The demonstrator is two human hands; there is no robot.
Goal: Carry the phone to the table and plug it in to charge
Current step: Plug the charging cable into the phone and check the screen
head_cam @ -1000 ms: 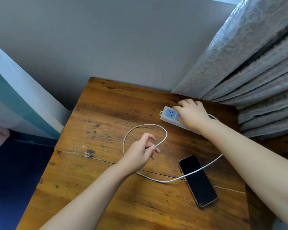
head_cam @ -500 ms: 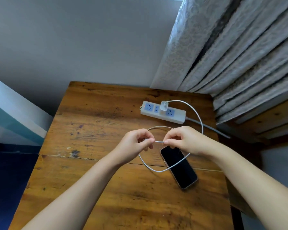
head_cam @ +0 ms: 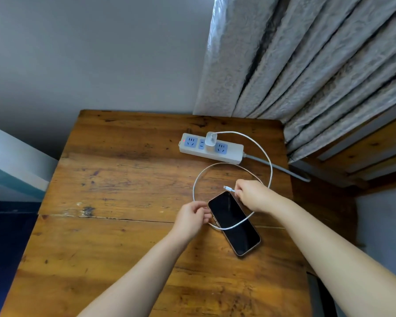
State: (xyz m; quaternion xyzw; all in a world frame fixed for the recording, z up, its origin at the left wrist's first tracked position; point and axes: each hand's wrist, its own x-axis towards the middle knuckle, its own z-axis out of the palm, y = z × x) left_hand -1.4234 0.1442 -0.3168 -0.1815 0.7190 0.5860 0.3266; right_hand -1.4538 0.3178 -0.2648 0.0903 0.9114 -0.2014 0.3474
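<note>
A black-screened phone (head_cam: 234, 225) lies flat and diagonal on the wooden table (head_cam: 124, 179). A white charging cable (head_cam: 269, 167) loops from the white adapter (head_cam: 211, 138) plugged into the power strip (head_cam: 212, 148) and crosses the phone's screen. My right hand (head_cam: 253, 194) pinches the cable just behind its free connector (head_cam: 227, 187), which hangs just above the phone's far end. My left hand (head_cam: 192, 216) touches the phone's left edge, fingers curled against it.
Grey curtains (head_cam: 306, 65) hang at the back right, reaching the table's far corner. The power strip's grey cord (head_cam: 281, 168) runs off the table's right edge. A wooden frame (head_cam: 375, 145) stands to the right. A grey wall is behind the table.
My left hand let go of the cable and dropped to the phone's left edge. My right hand now holds the connector end alone, near the phone's far end.
</note>
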